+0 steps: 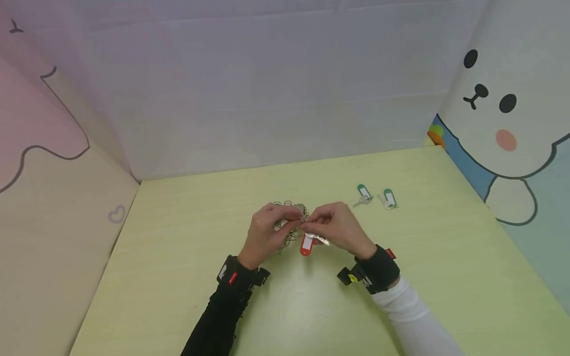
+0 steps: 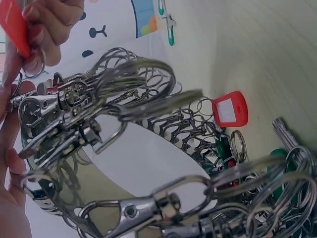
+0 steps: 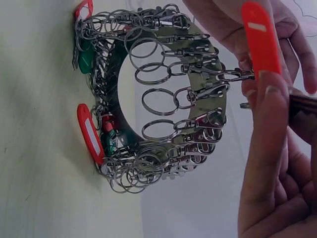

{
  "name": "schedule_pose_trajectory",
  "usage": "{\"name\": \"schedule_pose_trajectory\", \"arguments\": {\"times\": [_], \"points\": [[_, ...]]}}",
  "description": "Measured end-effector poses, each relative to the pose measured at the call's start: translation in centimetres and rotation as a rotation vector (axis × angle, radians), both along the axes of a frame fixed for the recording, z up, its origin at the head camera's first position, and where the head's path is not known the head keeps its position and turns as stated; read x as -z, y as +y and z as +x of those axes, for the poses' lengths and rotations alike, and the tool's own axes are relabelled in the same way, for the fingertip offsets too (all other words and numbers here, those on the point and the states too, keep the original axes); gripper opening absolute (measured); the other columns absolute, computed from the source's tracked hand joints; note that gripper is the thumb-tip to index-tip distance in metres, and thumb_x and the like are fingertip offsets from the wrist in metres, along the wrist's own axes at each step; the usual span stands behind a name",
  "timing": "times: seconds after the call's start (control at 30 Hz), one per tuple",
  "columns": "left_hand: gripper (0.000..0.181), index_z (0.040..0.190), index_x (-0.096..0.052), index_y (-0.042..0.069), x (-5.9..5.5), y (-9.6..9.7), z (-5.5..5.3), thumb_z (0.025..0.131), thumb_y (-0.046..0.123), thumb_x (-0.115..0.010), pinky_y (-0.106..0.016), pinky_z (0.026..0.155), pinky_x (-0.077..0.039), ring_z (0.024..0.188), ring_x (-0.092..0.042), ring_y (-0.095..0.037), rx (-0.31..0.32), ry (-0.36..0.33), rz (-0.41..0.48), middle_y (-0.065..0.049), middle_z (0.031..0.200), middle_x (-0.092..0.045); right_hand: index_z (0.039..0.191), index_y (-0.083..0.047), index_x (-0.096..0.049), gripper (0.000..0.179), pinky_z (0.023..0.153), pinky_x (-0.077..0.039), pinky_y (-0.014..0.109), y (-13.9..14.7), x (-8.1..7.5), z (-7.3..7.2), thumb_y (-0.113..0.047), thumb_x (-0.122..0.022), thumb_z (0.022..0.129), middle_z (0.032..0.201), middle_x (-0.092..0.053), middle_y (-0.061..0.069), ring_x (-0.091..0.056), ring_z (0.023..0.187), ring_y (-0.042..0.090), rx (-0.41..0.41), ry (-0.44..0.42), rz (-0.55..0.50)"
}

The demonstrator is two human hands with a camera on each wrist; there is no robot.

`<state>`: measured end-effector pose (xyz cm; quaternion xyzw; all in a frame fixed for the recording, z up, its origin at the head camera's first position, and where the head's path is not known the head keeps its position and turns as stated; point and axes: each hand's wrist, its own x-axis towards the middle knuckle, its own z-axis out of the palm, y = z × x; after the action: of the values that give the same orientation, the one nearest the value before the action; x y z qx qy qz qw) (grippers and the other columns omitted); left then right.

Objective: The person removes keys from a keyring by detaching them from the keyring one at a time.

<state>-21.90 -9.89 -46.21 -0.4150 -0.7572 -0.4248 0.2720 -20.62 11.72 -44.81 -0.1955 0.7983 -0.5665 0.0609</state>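
My left hand (image 1: 269, 232) pinches one small swivel clasp (image 3: 237, 75) at the edge of a metal hoop (image 3: 121, 84). Many such clasps with split rings (image 3: 161, 100) hang around this hoop, most of it hidden by my left hand in the head view. Close beside it, my right hand (image 1: 340, 227) grips a red key tag (image 3: 261, 39) between thumb and fingers. A shiny key (image 1: 318, 239) hangs with that tag below the fingers. The fingertips of both hands meet at the clasp.
Two keys with green tags, a left one (image 1: 364, 191) and a right one (image 1: 389, 198), lie on the table (image 1: 178, 277) to the back right. More red tags (image 3: 90, 134) and green tags (image 3: 85, 59) hang low on the hoop. Printed cloth walls (image 1: 267, 89) enclose the table.
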Motion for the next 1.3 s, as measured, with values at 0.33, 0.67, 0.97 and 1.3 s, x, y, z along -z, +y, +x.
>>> {"name": "schedule_pose_trajectory", "arguments": {"times": [0.33,0.67,0.97,1.3], "points": [[0.029,0.106,-0.074,0.005,-0.5,-0.3,0.0,0.081,-0.006,-0.084,-0.029,0.071,-0.050,0.085,-0.068,-0.018,-0.021,-0.041,0.034,-0.007,0.096,-0.080,0.096,-0.007,-0.081,0.011,0.061,-0.053,0.025,1.5,0.1,-0.8,-0.018,-0.080,0.093,0.087,-0.078,0.008,-0.072,0.069,0.014,0.063,-0.036,0.036],[0.028,0.108,-0.074,0.006,0.2,-0.4,-0.4,0.084,-0.005,-0.082,-0.029,0.074,-0.051,0.084,-0.072,-0.017,0.005,-0.071,0.047,-0.007,0.098,-0.079,0.106,0.003,-0.078,0.019,0.066,-0.059,0.022,6.9,2.7,-3.2,-0.010,-0.080,0.092,0.098,-0.077,0.023,-0.074,0.070,0.007,0.385,0.053,0.039],[0.026,0.111,-0.074,0.007,1.3,-1.2,-1.1,0.087,-0.002,-0.080,-0.029,0.077,-0.053,0.089,-0.074,-0.017,-0.009,-0.162,0.052,-0.007,0.102,-0.078,0.110,0.006,-0.077,0.019,0.062,-0.054,0.012,11.0,4.3,-4.1,-0.004,-0.076,0.094,0.102,-0.076,0.028,-0.075,0.070,0.011,0.613,0.037,0.177],[0.027,0.114,-0.073,0.007,2.7,-1.7,-2.0,0.089,-0.003,-0.078,-0.025,0.079,-0.058,0.090,-0.075,-0.020,0.027,-0.222,0.046,-0.009,0.103,-0.077,0.107,0.003,-0.079,0.018,0.082,-0.049,0.040,13.0,5.0,-3.8,-0.005,-0.076,0.092,0.112,-0.075,0.026,-0.071,0.099,0.041,0.737,0.044,0.385]]}}
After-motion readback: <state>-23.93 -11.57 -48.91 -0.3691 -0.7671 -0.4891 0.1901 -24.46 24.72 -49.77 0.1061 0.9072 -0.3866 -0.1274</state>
